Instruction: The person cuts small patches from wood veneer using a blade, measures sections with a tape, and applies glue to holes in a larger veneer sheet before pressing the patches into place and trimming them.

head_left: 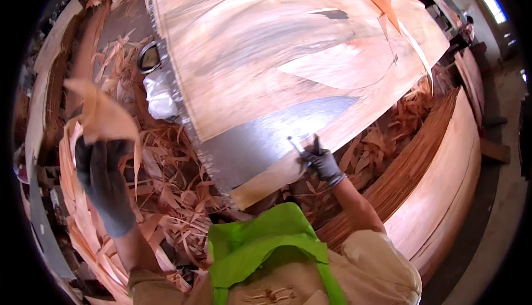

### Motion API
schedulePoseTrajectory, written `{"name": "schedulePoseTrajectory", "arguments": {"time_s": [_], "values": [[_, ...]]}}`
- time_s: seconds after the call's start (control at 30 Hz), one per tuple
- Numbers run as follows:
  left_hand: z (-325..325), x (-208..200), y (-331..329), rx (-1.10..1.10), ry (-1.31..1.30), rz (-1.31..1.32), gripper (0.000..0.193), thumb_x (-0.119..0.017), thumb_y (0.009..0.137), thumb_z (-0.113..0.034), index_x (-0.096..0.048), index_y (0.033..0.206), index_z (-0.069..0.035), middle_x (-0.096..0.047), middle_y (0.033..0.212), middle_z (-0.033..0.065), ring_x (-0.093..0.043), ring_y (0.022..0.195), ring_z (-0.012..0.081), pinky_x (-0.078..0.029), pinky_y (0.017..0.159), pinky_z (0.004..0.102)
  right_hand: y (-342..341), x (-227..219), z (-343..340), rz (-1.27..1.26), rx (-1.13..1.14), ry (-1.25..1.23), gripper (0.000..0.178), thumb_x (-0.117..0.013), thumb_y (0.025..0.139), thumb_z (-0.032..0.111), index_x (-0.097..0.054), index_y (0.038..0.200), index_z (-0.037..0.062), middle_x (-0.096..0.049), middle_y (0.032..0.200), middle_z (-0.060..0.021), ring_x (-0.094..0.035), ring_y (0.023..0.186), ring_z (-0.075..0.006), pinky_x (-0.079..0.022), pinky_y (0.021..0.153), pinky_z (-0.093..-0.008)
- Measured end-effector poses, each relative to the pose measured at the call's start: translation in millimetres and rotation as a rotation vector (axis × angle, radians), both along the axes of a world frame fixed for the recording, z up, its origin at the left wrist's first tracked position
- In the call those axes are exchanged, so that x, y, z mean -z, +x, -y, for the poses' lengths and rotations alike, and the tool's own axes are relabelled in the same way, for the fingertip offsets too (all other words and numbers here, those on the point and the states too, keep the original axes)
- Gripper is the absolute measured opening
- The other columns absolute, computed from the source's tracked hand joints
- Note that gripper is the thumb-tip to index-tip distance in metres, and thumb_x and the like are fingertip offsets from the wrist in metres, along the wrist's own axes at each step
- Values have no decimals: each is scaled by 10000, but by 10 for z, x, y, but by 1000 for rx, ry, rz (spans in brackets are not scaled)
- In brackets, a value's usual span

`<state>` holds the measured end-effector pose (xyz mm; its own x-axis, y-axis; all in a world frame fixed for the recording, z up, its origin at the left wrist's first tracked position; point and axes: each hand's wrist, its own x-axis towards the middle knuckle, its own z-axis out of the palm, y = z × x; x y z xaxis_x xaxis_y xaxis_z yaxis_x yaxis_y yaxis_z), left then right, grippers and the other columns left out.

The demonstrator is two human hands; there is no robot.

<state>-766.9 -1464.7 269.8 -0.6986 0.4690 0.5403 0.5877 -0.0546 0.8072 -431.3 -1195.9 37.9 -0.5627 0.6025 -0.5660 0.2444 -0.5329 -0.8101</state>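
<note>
My left hand (pixel 104 186), in a grey work glove, is raised at the left with a curled scrap of wood veneer (pixel 111 119) at its fingertips; motion blurs both a little. My right hand (pixel 324 166), gloved too, is closed around a slim, pale, knife-like tool (pixel 296 145) by the near edge of the work table. Thin veneer sheets (pixel 244 89) cover most of that table. Its shiny grey metal top (pixel 266 133) shows bare nearest me. A torn veneer strip (pixel 382 3) lies curled across the far right of the sheets.
Heaps of veneer shavings (pixel 177 188) fill the space left of and below the table. To the right stands a thick stack of veneer (pixel 432 194). A white plastic bundle (pixel 160 95) and a black-rimmed round object (pixel 148 58) sit at the table's left edge. Someone (pixel 464 32) is far right.
</note>
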Motion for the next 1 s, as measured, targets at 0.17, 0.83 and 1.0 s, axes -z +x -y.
{"name": "schedulePoseTrajectory", "arguments": {"time_s": [0.17,0.83,1.0], "values": [[-1795,-646,704,304,11,-197,300,-423,890,67,-526,1170,34,-509,1199,116,-622,977,265,-536,850,365,94,360,2,-92,15,-97,117,-655,837,103,-588,912,45,-560,693,5,-483,507,-94,-410,477,-236],[-2037,38,1433,232,682,1098,148,-475,924,-151,-535,965,-22,-580,1048,94,-527,1114,254,-447,962,376,119,294,-130,-102,-118,-95,129,-646,835,143,-582,866,36,-591,602,-42,-474,406,-95,-359,362,-229],[-1469,977,1720,-30,480,1186,108,-515,890,-152,-583,961,-106,-633,933,18,-596,982,176,-465,903,330,128,341,-130,-67,-106,-84,107,-640,842,136,-586,845,43,-592,604,-50,-449,386,-97,-336,345,-238]]}}
